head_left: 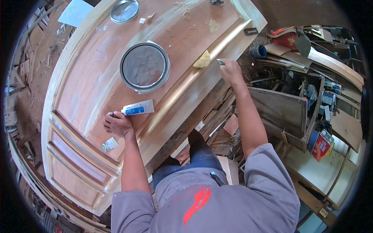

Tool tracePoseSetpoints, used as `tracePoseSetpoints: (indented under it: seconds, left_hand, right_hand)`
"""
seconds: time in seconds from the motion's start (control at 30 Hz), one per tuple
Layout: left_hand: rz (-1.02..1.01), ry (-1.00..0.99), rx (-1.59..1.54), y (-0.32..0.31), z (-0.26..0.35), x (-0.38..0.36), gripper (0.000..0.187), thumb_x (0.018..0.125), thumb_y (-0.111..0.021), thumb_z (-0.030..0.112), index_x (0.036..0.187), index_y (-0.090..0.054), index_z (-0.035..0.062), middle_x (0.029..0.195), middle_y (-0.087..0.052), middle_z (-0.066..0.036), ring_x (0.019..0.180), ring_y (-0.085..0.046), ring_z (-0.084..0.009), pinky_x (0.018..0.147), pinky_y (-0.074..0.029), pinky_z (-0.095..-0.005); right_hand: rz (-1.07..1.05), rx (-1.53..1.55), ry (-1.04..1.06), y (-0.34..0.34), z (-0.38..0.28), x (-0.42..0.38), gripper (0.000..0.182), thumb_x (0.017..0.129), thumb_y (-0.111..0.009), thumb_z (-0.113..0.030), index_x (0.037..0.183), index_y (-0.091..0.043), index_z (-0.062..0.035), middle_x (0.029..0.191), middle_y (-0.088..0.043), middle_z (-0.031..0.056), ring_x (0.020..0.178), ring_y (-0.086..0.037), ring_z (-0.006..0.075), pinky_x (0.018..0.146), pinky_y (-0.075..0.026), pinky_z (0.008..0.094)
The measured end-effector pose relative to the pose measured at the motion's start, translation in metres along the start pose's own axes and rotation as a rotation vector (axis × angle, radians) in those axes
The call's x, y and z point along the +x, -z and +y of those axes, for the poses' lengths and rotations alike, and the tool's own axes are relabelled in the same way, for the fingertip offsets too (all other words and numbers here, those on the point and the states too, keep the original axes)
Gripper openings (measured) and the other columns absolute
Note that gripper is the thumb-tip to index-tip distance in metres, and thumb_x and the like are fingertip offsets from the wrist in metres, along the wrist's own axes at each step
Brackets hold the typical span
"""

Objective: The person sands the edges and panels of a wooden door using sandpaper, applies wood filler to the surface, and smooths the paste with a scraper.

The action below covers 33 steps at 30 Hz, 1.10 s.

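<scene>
My left hand (118,125) is over the wooden door panel, its fingers closed around a small dark thing I cannot make out. Right beside its fingertips lies a white and blue tube (138,108). My right hand (232,72) is closed over the panel's near edge, with the flat tip of a small scraper (221,61) poking out of the fist. A yellowish flat pad (202,60) rests on the moulding to the left of that hand. Between the hands, farther in, stands an open round can (143,66) of greyish filler.
The wooden door (182,42) lies flat before me. On it are a metal lid (124,10), a small labelled packet (109,144) and wood shavings. To the right, a wooden crate (278,106) holds clutter, with a red can (322,145) beside it. Scrap wood covers the floor.
</scene>
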<state>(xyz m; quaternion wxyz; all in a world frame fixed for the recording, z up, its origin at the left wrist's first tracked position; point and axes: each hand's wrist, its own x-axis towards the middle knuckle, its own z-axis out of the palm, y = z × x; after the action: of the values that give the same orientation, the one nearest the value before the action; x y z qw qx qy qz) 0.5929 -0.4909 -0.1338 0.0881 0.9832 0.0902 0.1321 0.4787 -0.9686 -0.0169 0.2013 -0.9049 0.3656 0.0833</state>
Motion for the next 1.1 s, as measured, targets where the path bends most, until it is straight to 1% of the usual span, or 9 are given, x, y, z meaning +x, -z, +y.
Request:
tracePoseSetpoints:
  seconds: [0.27,0.43,0.63,0.67,0.73,0.83,0.9,0.97,1.1]
  left_hand:
    - [0.011,-0.007,0.000,0.001,0.000,-0.001,0.029,0.094,-0.061,0.033,0.110,-0.056,0.0089,0.114,-0.057,-0.017,0.111,-0.054,-0.0407,0.093,-0.042,-0.0576]
    - [0.005,-0.026,-0.021,0.004,0.000,0.000,0.028,0.095,-0.059,0.033,0.110,-0.056,0.0094,0.113,-0.058,-0.016,0.110,-0.054,-0.0400,0.092,-0.042,-0.0574]
    - [0.002,-0.027,-0.012,0.005,0.000,-0.001,0.028,0.095,-0.059,0.033,0.110,-0.057,0.0100,0.113,-0.058,-0.016,0.111,-0.054,-0.0399,0.091,-0.042,-0.0573]
    - [0.016,-0.044,-0.015,0.001,-0.001,0.000,0.028,0.095,-0.059,0.033,0.110,-0.057,0.0100,0.113,-0.059,-0.016,0.111,-0.054,-0.0398,0.091,-0.042,-0.0573]
    - [0.038,-0.064,-0.008,-0.007,-0.007,-0.001,0.028,0.095,-0.059,0.033,0.109,-0.057,0.0100,0.114,-0.059,-0.015,0.112,-0.054,-0.0398,0.091,-0.042,-0.0574]
    - [0.032,-0.022,0.010,-0.001,-0.001,-0.001,0.027,0.095,-0.059,0.032,0.110,-0.057,0.0096,0.114,-0.059,-0.014,0.113,-0.054,-0.0394,0.091,-0.042,-0.0572]
    - [0.018,-0.030,0.020,-0.001,-0.003,-0.002,0.027,0.095,-0.060,0.032,0.110,-0.056,0.0095,0.114,-0.059,-0.014,0.113,-0.054,-0.0392,0.092,-0.042,-0.0571]
    - [0.023,-0.038,0.027,-0.003,-0.002,0.000,0.027,0.095,-0.060,0.031,0.110,-0.056,0.0094,0.114,-0.059,-0.014,0.113,-0.054,-0.0389,0.092,-0.042,-0.0569]
    - [0.017,-0.027,0.047,-0.001,0.000,0.001,0.028,0.095,-0.060,0.032,0.111,-0.057,0.0094,0.114,-0.059,-0.013,0.114,-0.053,-0.0383,0.093,-0.042,-0.0564]
  right_hand:
    - [-0.020,0.061,0.101,-0.065,-0.068,-0.110,0.041,0.085,-0.053,-0.012,0.118,-0.076,-0.0057,0.111,-0.075,0.0240,0.107,-0.069,0.0426,0.101,-0.053,0.0505]
    - [-0.010,0.196,0.258,-0.118,-0.125,-0.198,0.029,0.079,-0.058,-0.009,0.102,-0.074,-0.0026,0.101,-0.073,0.0217,0.095,-0.068,0.0437,0.087,-0.053,0.0543]
    - [-0.245,0.142,0.352,-0.150,-0.173,-0.275,0.033,0.082,-0.059,-0.012,0.111,-0.073,-0.0064,0.117,-0.073,0.0176,0.111,-0.068,0.0367,0.097,-0.051,0.0475]
    - [-0.263,0.253,0.320,-0.149,-0.162,-0.273,0.041,0.081,-0.060,-0.011,0.119,-0.073,-0.0059,0.121,-0.073,0.0192,0.115,-0.067,0.0376,0.097,-0.052,0.0475]
    - [-0.422,0.076,0.045,-0.089,-0.151,-0.225,0.030,0.088,-0.059,-0.014,0.113,-0.074,-0.0109,0.113,-0.073,0.0176,0.111,-0.068,0.0394,0.099,-0.051,0.0478]
    - [0.003,0.280,-0.009,-0.039,-0.055,-0.134,0.039,0.084,-0.060,-0.012,0.119,-0.076,-0.0091,0.098,-0.075,0.0222,0.093,-0.071,0.0427,0.088,-0.057,0.0501]
    - [0.081,0.193,-0.061,0.002,-0.013,-0.069,0.043,0.087,-0.057,-0.015,0.126,-0.075,-0.0090,0.102,-0.073,0.0286,0.095,-0.072,0.0441,0.090,-0.057,0.0508]
    - [0.123,-0.034,-0.142,0.003,0.040,-0.007,0.042,0.090,-0.054,-0.019,0.124,-0.075,-0.0107,0.108,-0.073,0.0282,0.100,-0.072,0.0442,0.093,-0.056,0.0511]
    - [0.051,-0.018,-0.089,0.002,0.051,0.016,0.043,0.090,-0.051,-0.022,0.123,-0.077,-0.0149,0.113,-0.074,0.0253,0.104,-0.071,0.0437,0.098,-0.055,0.0506]
